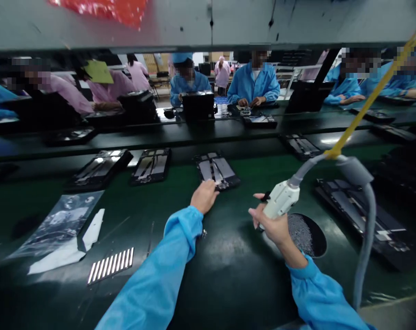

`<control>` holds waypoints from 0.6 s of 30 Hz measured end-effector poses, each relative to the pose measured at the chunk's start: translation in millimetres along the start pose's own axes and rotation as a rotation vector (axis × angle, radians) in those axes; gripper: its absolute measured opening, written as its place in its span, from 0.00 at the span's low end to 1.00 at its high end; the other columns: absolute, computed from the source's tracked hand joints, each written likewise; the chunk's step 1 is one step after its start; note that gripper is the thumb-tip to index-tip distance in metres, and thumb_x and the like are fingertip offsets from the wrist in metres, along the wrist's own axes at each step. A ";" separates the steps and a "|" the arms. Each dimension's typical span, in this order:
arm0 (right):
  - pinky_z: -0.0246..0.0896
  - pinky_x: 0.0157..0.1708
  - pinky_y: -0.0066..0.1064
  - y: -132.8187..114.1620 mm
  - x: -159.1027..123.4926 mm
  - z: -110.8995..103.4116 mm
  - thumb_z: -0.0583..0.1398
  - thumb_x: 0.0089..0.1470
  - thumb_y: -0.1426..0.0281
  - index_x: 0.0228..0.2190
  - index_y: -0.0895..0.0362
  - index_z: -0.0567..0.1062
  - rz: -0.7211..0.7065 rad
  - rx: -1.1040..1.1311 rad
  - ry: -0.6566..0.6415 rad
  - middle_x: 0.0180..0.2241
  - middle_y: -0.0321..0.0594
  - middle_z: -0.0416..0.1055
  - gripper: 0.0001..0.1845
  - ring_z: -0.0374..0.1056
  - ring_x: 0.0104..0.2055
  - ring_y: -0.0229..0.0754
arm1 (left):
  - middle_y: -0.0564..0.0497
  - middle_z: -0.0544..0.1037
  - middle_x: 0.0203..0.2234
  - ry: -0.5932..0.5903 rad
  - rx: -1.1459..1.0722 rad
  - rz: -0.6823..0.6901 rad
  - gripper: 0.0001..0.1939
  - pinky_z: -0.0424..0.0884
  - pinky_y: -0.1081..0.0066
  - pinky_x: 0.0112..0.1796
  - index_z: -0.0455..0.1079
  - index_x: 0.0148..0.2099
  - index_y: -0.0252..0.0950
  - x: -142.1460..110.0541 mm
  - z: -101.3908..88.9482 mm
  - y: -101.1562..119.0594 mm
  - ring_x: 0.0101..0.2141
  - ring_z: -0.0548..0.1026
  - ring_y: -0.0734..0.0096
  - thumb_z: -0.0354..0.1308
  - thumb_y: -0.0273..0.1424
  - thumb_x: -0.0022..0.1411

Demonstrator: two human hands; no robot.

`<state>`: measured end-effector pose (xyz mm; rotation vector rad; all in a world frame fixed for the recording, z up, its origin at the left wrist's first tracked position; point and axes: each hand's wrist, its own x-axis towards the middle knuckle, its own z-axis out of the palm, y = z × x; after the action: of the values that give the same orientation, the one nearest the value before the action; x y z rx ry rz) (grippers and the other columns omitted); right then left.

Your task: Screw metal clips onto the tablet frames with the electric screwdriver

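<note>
My left hand point(205, 197) reaches forward, its fingers closed at the near edge of an opened tablet point(219, 168) whose grey batteries and inner parts show. In my right hand point(274, 227) is a white electric screwdriver point(282, 200), with a grey cable point(368, 229) running from its top end. A yellow strap point(373, 98) is tied to the cable above. The screwdriver's tip is hidden behind my hand. Just right of that hand lies a round black dish point(306, 234) full of tiny parts, perhaps screws.
More opened tablets point(151, 166) lie along the green bench, with a larger one point(362, 215) at right. Clear plastic film point(61, 220), white paper strips point(58, 259) and a striped strip sheet point(111, 266) lie at left. A grey shelf point(180, 27) crosses overhead. Co-workers point(254, 85) sit opposite.
</note>
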<state>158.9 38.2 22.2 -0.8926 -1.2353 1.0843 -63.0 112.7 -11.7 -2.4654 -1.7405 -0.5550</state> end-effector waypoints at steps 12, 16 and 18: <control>0.59 0.22 0.31 16.8 0.7 12.1 0.68 0.41 0.62 0.42 0.56 0.69 0.175 -0.097 -0.142 0.18 0.29 0.64 0.26 0.61 0.18 0.36 | 0.31 0.78 0.36 -0.032 0.467 -0.394 0.19 0.66 0.36 0.43 0.71 0.27 0.31 -7.9 -98.1 -149.3 0.46 0.75 0.39 0.39 0.17 0.54; 0.56 0.22 0.29 27.3 -4.6 14.1 0.69 0.37 0.59 0.38 0.56 0.71 0.145 -0.112 -0.138 0.19 0.31 0.66 0.26 0.59 0.20 0.35 | 0.41 0.81 0.29 0.021 0.480 -0.334 0.26 0.73 0.44 0.34 0.69 0.22 0.36 -26.1 -122.9 -181.3 0.31 0.80 0.50 0.33 0.21 0.61; 0.57 0.23 0.30 36.3 -6.1 15.9 0.71 0.35 0.58 0.37 0.56 0.71 0.174 -0.118 -0.106 0.20 0.32 0.65 0.28 0.60 0.21 0.36 | 0.47 0.80 0.23 0.069 0.386 -0.236 0.25 0.74 0.54 0.28 0.69 0.22 0.40 -31.4 -127.7 -192.3 0.23 0.79 0.58 0.35 0.23 0.61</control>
<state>137.9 41.5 -11.8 -1.0588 -1.3394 1.2196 -281.5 119.1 68.8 -1.9766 -1.9121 -0.2794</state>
